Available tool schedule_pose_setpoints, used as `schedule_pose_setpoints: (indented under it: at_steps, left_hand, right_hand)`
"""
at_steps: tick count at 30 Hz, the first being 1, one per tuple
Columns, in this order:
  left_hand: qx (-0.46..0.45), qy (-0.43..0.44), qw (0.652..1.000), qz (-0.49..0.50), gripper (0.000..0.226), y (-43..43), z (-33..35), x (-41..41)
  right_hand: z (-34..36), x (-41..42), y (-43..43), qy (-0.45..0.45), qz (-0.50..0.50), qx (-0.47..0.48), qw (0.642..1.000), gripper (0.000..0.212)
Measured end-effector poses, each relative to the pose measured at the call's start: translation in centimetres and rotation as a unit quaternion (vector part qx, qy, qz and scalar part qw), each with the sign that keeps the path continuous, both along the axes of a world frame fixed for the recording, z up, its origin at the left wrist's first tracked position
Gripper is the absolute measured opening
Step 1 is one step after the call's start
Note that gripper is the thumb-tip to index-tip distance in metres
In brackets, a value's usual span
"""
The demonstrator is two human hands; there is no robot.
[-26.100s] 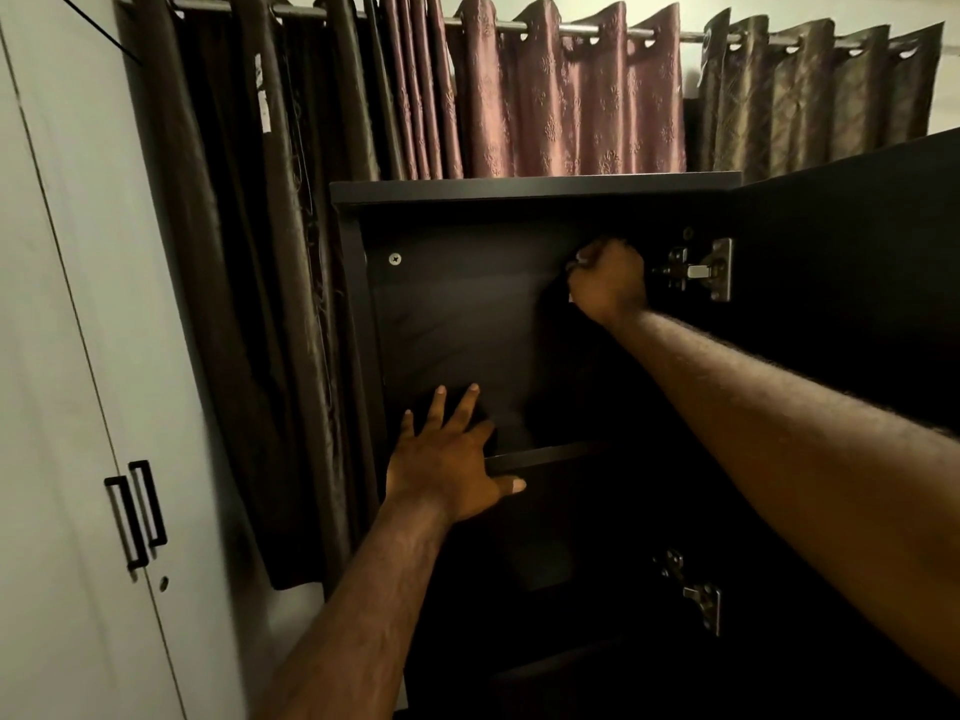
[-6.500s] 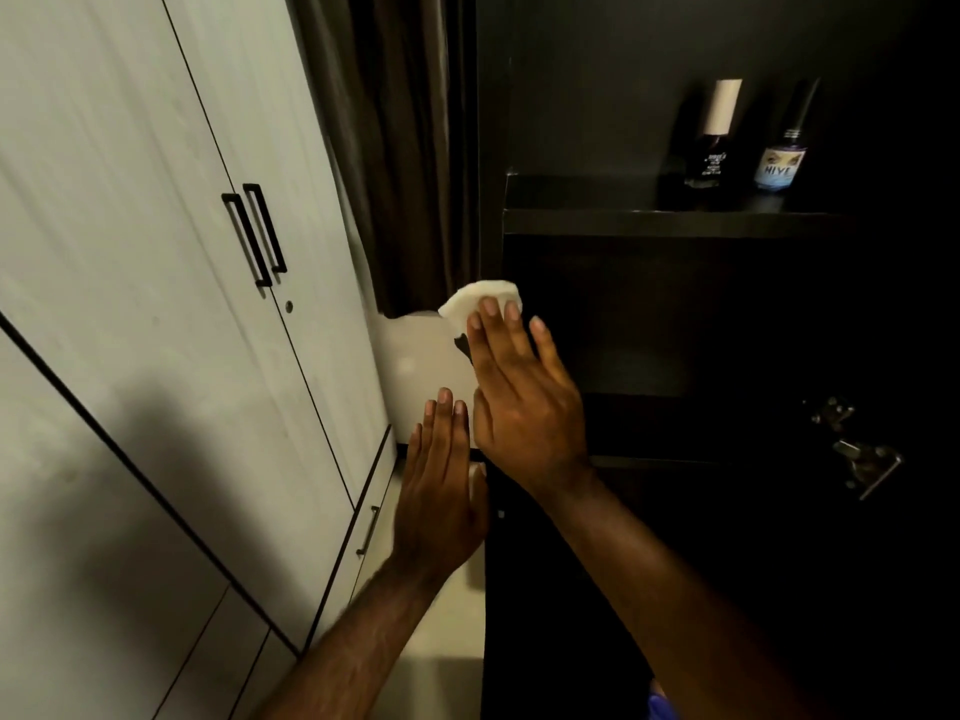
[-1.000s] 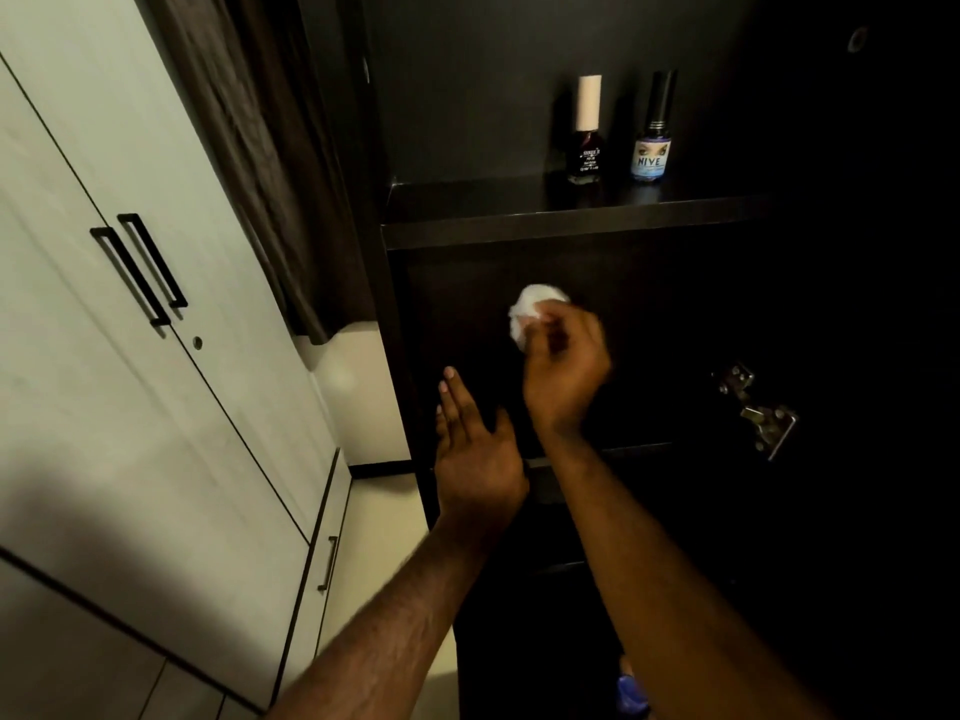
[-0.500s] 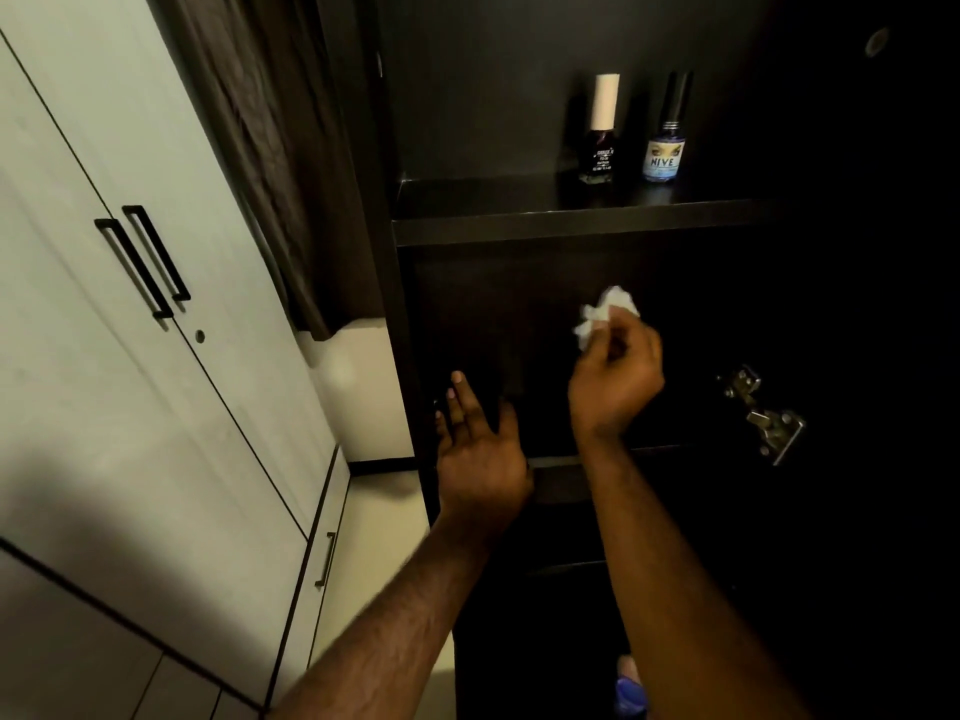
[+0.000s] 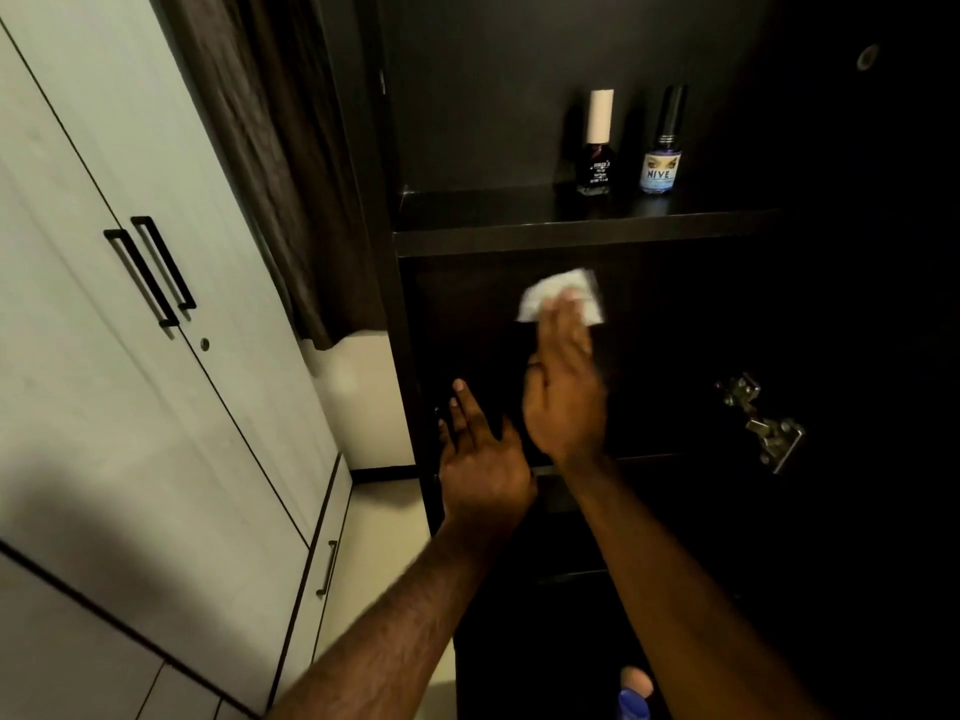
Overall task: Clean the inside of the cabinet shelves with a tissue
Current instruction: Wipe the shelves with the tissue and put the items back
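Note:
The dark cabinet stands open, with its upper shelf crossing the middle of the head view. In the compartment below that shelf, my right hand presses a white tissue flat against the dark back panel with straight fingers. The tissue shows above and beside my fingertips. My left hand is open with its fingers spread, lying near the cabinet's left wall at the front edge of the lower shelf. It holds nothing.
Two small bottles, one with a pale cap and one with a blue label, stand on the upper shelf. A metal hinge juts out at the right. A white wardrobe and a dark curtain are on the left.
My right hand has gone from pinching the crumpled tissue to pressing it flat, and has slid left and up along the back panel. My left hand has stayed in place.

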State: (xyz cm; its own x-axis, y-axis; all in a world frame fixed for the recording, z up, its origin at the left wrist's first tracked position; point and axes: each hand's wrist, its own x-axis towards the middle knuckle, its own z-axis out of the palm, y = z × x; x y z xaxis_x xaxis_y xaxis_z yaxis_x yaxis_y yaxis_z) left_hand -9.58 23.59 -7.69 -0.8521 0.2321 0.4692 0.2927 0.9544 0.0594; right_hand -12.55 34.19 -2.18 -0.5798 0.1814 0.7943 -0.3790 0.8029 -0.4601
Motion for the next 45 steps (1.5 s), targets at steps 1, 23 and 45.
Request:
schedule_pose_setpoints:
  at_steps: [1,23,45]
  left_hand:
    - [0.014,-0.011,1.0,-0.003,0.075,-0.1,0.1,-0.1]
    - [-0.016,0.007,1.0,0.015,0.073,0.0,0.6,0.6]
    - [-0.021,-0.016,1.0,0.015,0.079,-0.3,0.5,0.5]
  right_hand:
    - [0.1,0.0,-1.1,-0.031,0.061,0.083,0.994,0.064]
    - [2.0,-1.3,4.0,-0.085,-0.234,-0.172,0.953,0.081]
    - [6.6,-1.8,7.1,-0.032,-0.218,-0.166,0.961,0.074]
